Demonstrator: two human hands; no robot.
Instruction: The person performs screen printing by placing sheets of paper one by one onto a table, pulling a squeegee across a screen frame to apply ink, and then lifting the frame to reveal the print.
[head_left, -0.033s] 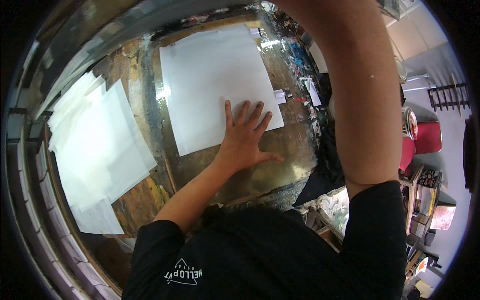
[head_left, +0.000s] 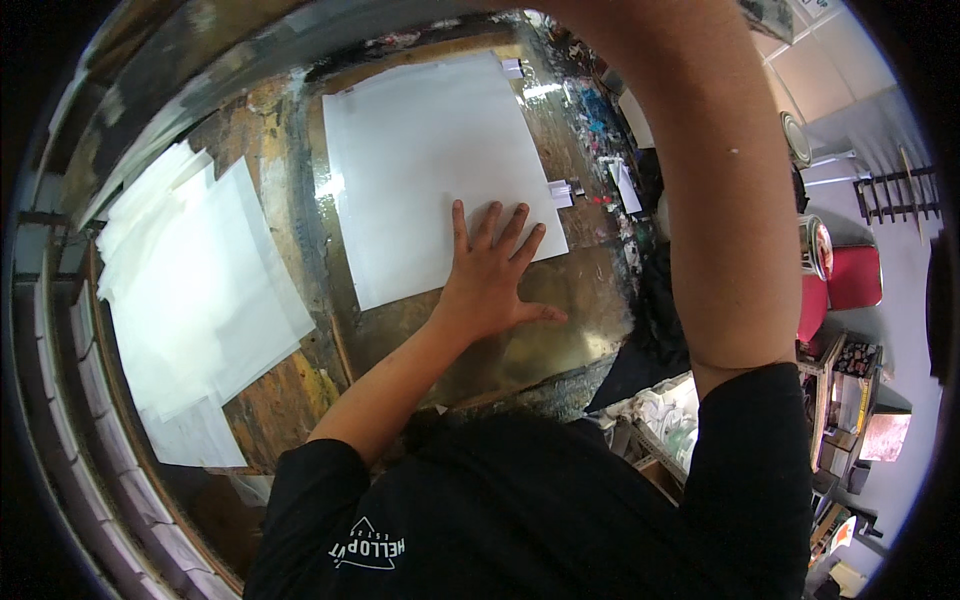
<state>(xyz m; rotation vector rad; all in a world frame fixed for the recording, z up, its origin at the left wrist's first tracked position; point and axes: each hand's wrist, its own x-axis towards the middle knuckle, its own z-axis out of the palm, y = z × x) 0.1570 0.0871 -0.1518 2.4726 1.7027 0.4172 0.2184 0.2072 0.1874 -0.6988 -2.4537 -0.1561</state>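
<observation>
A large white sheet of paper lies flat on a shiny, brownish work board. My left hand rests on the sheet's lower right part with its fingers spread; the thumb reaches past the paper onto the board. Along the sheet's right side are a small white tab and another small tab near the top corner. My right arm stretches up past the top edge of the picture, so its hand is out of sight.
On the left, loose white sheets lie overlapped on a stained wooden surface. A large dark frame-like piece spans the upper left. Paint-spattered clutter lines the board's right edge. Farther right are a tin can and a red chair.
My raised right arm and the dark piece at the upper left have shifted very slightly. My left hand stays in place on the paper.
</observation>
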